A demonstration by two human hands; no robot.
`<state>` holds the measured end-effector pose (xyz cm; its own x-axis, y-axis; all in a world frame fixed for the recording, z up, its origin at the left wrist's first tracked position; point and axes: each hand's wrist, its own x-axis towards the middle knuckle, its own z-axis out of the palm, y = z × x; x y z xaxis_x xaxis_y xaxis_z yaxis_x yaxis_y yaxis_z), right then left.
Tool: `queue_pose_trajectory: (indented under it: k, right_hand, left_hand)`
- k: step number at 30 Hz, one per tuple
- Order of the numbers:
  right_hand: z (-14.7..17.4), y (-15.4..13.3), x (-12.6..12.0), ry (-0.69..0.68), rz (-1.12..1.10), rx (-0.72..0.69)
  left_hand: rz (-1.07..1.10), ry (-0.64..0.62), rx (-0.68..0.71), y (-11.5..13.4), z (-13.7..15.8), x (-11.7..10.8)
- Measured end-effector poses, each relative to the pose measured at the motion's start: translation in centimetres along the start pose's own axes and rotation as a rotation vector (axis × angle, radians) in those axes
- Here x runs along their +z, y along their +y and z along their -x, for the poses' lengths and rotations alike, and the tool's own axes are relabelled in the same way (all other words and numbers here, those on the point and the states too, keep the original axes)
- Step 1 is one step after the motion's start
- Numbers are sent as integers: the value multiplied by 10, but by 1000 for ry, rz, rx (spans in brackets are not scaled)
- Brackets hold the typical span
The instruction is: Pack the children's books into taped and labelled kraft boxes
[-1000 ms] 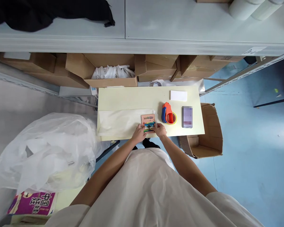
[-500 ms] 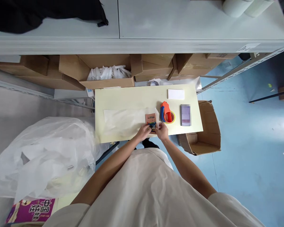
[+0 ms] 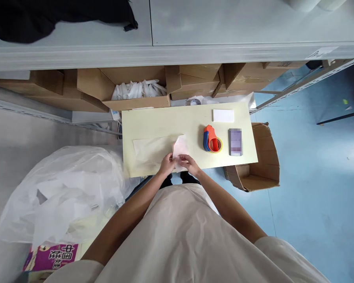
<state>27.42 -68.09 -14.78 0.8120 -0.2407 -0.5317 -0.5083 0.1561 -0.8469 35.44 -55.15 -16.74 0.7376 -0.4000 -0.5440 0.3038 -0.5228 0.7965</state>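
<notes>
Head view: the left hand (image 3: 166,164) and right hand (image 3: 190,164) pinched the folded end of the white sheet (image 3: 151,151) by the table's near edge, presumably holding the fold down; a tape dispenser (image 3: 210,138) lay within reach.

The sheet (image 3: 152,151) looks like thin, matt, lightly creased paper; the table (image 3: 165,122) is smooth and dull. The tape dispenser (image 3: 210,135) appears plastic, the box (image 3: 262,173) matt cardboard, the bag (image 3: 67,196) crinkled, shiny plastic, the shelf (image 3: 224,23) smooth painted metal, the shirt (image 3: 188,228) soft, wrinkled cloth.
</notes>
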Motion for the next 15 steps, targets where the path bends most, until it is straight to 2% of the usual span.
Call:
queue_pose_trajectory:
  k: [5, 11, 13, 15]
  right_hand:
    - [-11, 7, 1, -45, -43, 56]
    - [-15, 9, 8, -106, 244, -57]
    - [-16, 10, 10, -100, 274, -78]
    - [-16, 12, 10, -104, 298, -116]
  left_hand:
    - [-107, 56, -42, -15, -20, -7]
    - [-212, 114, -63, -10, -19, 1]
    - [-272, 175, 32, -6, -13, 3]
    - [-345, 170, 210, -3, -8, 5]
